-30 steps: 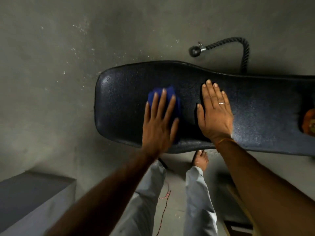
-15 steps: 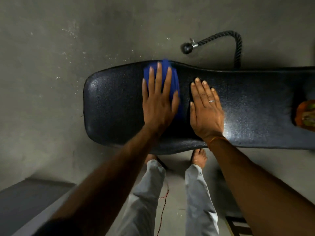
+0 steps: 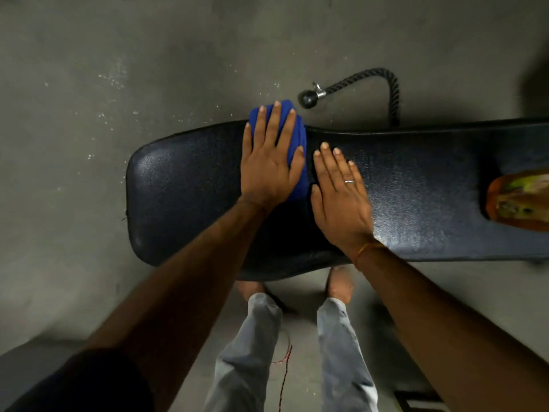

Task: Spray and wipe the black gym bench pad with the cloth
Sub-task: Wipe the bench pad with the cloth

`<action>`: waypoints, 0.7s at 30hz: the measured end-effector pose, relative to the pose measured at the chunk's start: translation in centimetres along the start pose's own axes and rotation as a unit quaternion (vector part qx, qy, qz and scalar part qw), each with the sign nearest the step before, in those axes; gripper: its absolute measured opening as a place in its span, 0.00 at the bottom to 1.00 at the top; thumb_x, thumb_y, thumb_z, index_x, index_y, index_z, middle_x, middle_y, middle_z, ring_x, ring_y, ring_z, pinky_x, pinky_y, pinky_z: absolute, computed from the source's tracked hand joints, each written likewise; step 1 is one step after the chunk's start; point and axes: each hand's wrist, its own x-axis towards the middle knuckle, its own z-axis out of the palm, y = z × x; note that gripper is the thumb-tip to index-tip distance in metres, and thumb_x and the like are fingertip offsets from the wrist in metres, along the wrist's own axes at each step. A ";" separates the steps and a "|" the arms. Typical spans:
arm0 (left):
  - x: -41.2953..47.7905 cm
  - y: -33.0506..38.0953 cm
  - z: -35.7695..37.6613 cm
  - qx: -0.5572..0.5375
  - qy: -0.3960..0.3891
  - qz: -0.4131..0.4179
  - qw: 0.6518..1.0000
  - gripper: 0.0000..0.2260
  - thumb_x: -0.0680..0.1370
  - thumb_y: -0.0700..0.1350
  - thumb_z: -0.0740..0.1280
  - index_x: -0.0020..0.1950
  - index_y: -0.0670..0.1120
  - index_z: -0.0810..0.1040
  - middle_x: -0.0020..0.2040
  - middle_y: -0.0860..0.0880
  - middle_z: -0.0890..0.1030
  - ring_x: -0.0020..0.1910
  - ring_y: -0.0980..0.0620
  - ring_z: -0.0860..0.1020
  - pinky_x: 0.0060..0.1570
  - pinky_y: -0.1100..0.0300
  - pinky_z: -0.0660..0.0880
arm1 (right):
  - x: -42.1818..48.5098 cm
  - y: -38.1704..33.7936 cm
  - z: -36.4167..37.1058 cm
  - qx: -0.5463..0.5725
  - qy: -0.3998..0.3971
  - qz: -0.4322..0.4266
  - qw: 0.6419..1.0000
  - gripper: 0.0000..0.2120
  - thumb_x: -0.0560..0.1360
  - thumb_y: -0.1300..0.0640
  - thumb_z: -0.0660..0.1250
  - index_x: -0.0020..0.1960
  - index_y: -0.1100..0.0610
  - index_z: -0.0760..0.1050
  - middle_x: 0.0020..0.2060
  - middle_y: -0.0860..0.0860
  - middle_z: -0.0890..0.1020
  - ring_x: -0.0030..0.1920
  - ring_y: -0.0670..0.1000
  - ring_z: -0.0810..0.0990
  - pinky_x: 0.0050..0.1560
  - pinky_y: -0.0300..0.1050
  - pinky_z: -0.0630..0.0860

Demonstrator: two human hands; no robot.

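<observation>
The left hand (image 3: pixel 269 162) lies flat on the blue cloth (image 3: pixel 297 144), fingers spread and straight, a pressing grip rather than a closed one: palm and fingers pin the cloth to the pad (image 3: pixel 416 197). The cloth sits at the pad's far edge, its top end poking past the edge under the fingertips. Just beside it to the right, the right hand (image 3: pixel 341 197) rests open and flat on the bare pad, holding nothing, a ring on one finger and an orange thread at the wrist. The black pad runs left to right across the view. Near its right end lies an orange object (image 3: pixel 520 200), too blurred to identify. On the floor (image 3: pixel 89 144) beyond the pad lies a rope handle (image 3: pixel 356 84) with a ball end.
</observation>
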 end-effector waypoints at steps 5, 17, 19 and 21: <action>-2.3 1.1 0.0 -0.010 0.003 -0.029 1.000 0.30 0.84 0.58 0.49 0.83 0.48 0.50 0.84 0.44 0.49 0.83 0.44 0.46 0.80 0.42 0.48 | -1.5 6.4 -1.6 -0.074 -0.039 -0.045 0.995 0.31 0.86 0.40 0.50 0.85 0.51 0.50 0.85 0.49 0.51 0.85 0.52 0.51 0.84 0.54 0.50; -2.4 4.5 0.7 0.014 -0.017 0.054 0.998 0.31 0.83 0.60 0.50 0.83 0.49 0.50 0.84 0.46 0.49 0.83 0.44 0.46 0.79 0.42 0.50 | -2.2 7.5 -1.1 -0.057 -0.013 0.027 0.998 0.35 0.85 0.39 0.52 0.85 0.53 0.49 0.85 0.52 0.49 0.85 0.54 0.48 0.83 0.60 0.49; -0.2 5.1 0.9 0.013 -0.003 0.015 1.000 0.31 0.83 0.60 0.48 0.83 0.48 0.51 0.84 0.45 0.50 0.83 0.44 0.47 0.79 0.42 0.50 | -2.1 7.5 -1.2 -0.056 -0.006 0.038 0.998 0.35 0.85 0.39 0.52 0.85 0.53 0.48 0.85 0.52 0.49 0.85 0.54 0.48 0.83 0.61 0.49; -1.0 5.7 1.0 0.008 0.001 -0.009 1.000 0.30 0.84 0.59 0.47 0.83 0.47 0.50 0.83 0.43 0.49 0.83 0.44 0.47 0.79 0.41 0.50 | -2.1 7.5 -1.3 -0.053 -0.004 0.055 0.997 0.35 0.84 0.38 0.51 0.85 0.53 0.47 0.85 0.52 0.48 0.85 0.54 0.47 0.83 0.61 0.48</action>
